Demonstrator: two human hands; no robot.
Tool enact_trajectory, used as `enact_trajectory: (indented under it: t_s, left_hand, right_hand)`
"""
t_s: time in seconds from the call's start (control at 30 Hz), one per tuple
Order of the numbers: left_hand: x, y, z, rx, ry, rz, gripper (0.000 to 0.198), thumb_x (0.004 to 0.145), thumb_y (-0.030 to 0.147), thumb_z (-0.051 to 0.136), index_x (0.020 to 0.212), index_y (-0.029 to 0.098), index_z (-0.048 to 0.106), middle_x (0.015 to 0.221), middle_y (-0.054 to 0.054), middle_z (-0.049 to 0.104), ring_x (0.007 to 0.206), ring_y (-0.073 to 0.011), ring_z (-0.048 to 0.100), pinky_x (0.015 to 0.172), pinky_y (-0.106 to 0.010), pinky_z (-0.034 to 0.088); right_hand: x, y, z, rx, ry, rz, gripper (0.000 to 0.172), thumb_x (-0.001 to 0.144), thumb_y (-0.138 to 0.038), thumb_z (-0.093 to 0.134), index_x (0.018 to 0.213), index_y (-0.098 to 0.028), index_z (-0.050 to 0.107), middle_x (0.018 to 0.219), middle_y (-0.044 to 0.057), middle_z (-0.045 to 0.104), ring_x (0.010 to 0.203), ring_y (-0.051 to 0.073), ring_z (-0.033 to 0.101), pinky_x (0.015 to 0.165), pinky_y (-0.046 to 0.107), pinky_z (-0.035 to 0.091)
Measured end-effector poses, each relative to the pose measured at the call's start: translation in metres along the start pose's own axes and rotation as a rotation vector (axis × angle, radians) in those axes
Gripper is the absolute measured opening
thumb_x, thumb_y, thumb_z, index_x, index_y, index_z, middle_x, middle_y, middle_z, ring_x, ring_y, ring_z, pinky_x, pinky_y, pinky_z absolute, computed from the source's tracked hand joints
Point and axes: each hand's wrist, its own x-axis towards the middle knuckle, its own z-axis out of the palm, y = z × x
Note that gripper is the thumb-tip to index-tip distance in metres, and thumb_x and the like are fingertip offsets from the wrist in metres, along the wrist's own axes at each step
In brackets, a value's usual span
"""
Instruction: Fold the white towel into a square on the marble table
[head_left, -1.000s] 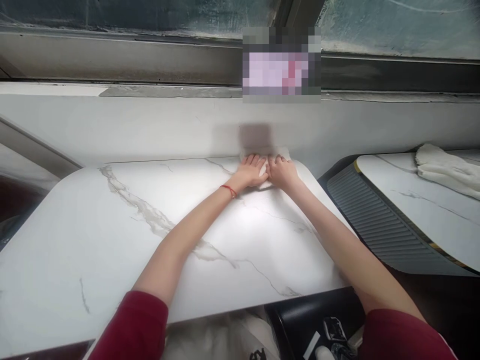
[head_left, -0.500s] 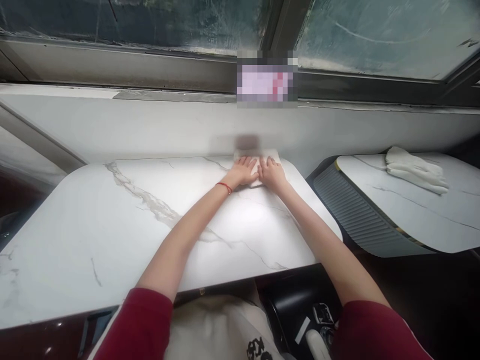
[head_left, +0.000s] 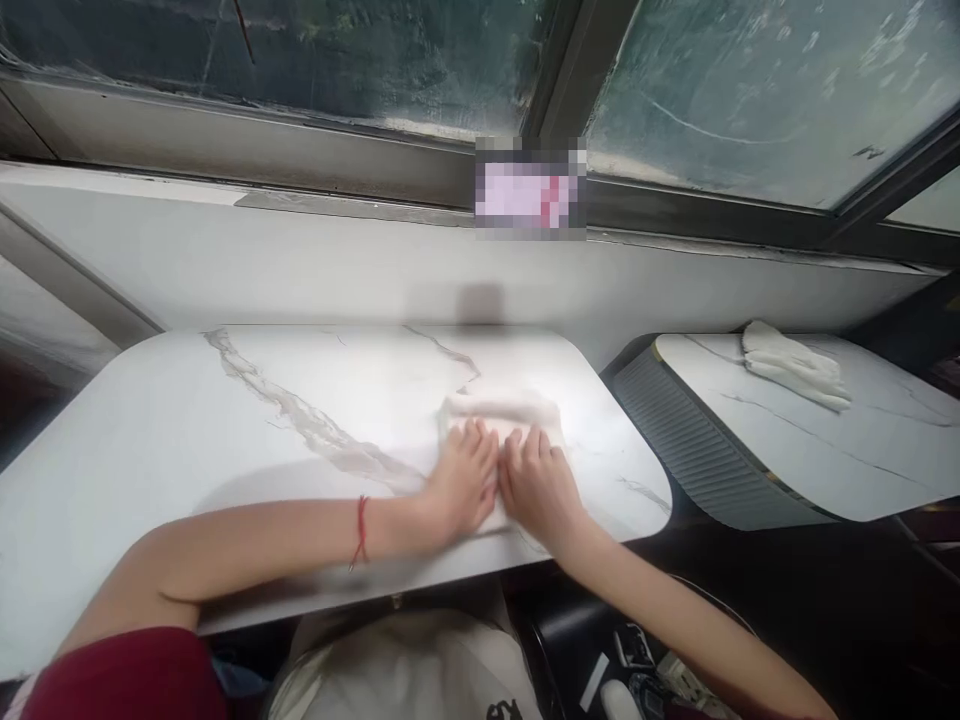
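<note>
White cloth (head_left: 517,408) lies spread on the right half of the marbled desk (head_left: 165,430), beneath our left hand (head_left: 459,482) and right hand (head_left: 541,485). We hold both palms down, side by side, fingers extended over the fabric. We wear a red cord (head_left: 361,530) at the left wrist; farther right, bunched pale fabric (head_left: 795,368) rests on a second marbled surface (head_left: 862,470).

No legible text — black lettering (head_left: 503,711) on pale garment (head_left: 405,668), below near edge of bench (head_left: 150,440), cut off; window-frame patch (head_left: 517,190) pixelated.
</note>
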Motion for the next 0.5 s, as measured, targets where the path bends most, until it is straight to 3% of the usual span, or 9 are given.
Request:
enact_trajectory:
  t_s: [0.13,0.23,0.4,0.5]
  left_hand:
    - [-0.03,0.036,-0.002,0.08,-0.037,-0.073,0.061,0.098,0.035,0.048,0.156,0.014,0.048,0.159,-0.014,0.048,0.149,-0.0395,0.04,0.118,-0.054,0.037]
    - [-0.026,0.034,-0.009,0.047,-0.077,-0.073,0.061,0.098,0.034,0.05,0.155,0.013,0.049,0.158,-0.016,0.048,0.147,-0.0406,0.042,0.116,-0.056,0.04]
    - [0.005,-0.017,-0.019,-0.105,-0.163,-0.103,0.066,0.101,0.03,0.042,0.155,-0.008,0.036,0.159,-0.033,0.037,0.148,-0.0462,0.037,0.112,-0.056,0.042]
    - [0.027,-0.058,-0.016,-0.288,-0.166,-0.087,0.068,0.1,0.029,0.042,0.156,-0.009,0.03,0.162,-0.033,0.029,0.154,-0.0431,0.026,0.121,-0.053,0.032]
  right_hand:
    - [-0.028,-0.016,-0.016,-0.101,-0.022,-0.096,0.046,0.095,-0.019,0.046,0.132,0.003,0.061,0.124,0.033,0.068,0.117,0.04,0.067,0.085,0.043,0.053]
    - [-0.014,-0.009,-0.026,-0.075,-0.036,-0.172,0.041,0.095,-0.018,0.044,0.124,0.001,0.066,0.117,0.032,0.071,0.108,0.039,0.07,0.079,0.04,0.053]
    - [0.048,0.024,-0.04,0.117,-0.219,-0.365,0.035,0.097,-0.015,0.037,0.101,-0.008,0.072,0.099,0.021,0.073,0.092,0.032,0.07,0.069,0.035,0.047]
    - [0.091,0.041,-0.042,0.233,-0.321,-0.304,0.034,0.097,-0.033,0.052,0.105,-0.006,0.071,0.103,0.021,0.073,0.093,0.029,0.069,0.067,0.031,0.045]
